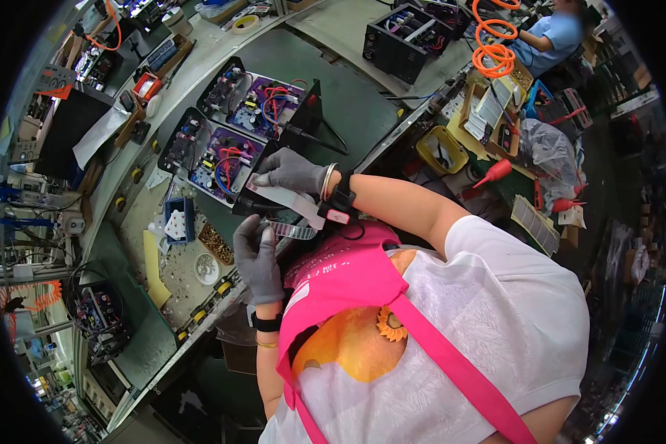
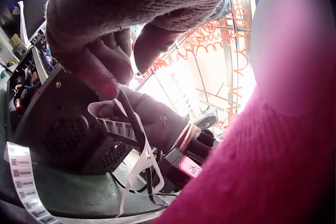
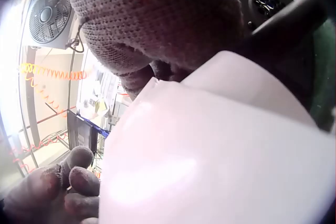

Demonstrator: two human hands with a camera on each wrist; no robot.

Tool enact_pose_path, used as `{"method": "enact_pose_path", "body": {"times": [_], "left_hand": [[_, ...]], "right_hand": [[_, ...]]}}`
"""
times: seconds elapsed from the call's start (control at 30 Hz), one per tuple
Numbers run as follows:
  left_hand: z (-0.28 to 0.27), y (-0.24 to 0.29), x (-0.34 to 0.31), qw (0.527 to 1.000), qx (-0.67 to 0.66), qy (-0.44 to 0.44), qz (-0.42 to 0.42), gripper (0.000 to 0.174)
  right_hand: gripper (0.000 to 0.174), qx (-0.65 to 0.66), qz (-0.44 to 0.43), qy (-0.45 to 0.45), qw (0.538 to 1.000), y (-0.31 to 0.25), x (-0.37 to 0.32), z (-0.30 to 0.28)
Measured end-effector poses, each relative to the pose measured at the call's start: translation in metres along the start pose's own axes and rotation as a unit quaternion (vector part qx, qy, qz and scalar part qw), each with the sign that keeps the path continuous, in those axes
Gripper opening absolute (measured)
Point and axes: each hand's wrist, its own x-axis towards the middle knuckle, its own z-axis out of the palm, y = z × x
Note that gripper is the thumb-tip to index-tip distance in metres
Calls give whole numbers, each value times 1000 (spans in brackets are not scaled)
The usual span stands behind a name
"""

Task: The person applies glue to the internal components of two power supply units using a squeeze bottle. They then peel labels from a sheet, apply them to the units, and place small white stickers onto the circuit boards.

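My gloved right hand [image 1: 292, 172] grips a white strip of barcode labels [image 1: 292, 200] beside the nearer of two opened black cases. These cases hold purple circuit boards [image 1: 226, 159] and red and blue wires. Part of the strip loops toward my gloved left hand [image 1: 257, 259], whose fingers are bent close to it; I cannot tell whether they pinch it. Small printed labels [image 2: 23, 182] show on a hanging length in the left wrist view. Broad white backing [image 3: 220, 155] fills much of the right wrist view, hiding the right fingertips.
Left of the cases lie a blue bin [image 1: 177, 220], a box of screws [image 1: 214, 244] and a white dish [image 1: 206, 268]. Another black unit [image 1: 407, 41] stands farther along the bench. A yellow tub [image 1: 442, 148] is at the right, and a seated person [image 1: 551, 44] works beyond.
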Motion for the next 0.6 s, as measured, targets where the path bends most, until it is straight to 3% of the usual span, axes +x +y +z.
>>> {"method": "enact_pose_path", "body": {"times": [0.6], "left_hand": [[-1, 0, 2, 1000, -26, -8, -5, 33]], "right_hand": [[35, -23, 21, 30, 999, 0, 1, 3]]}}
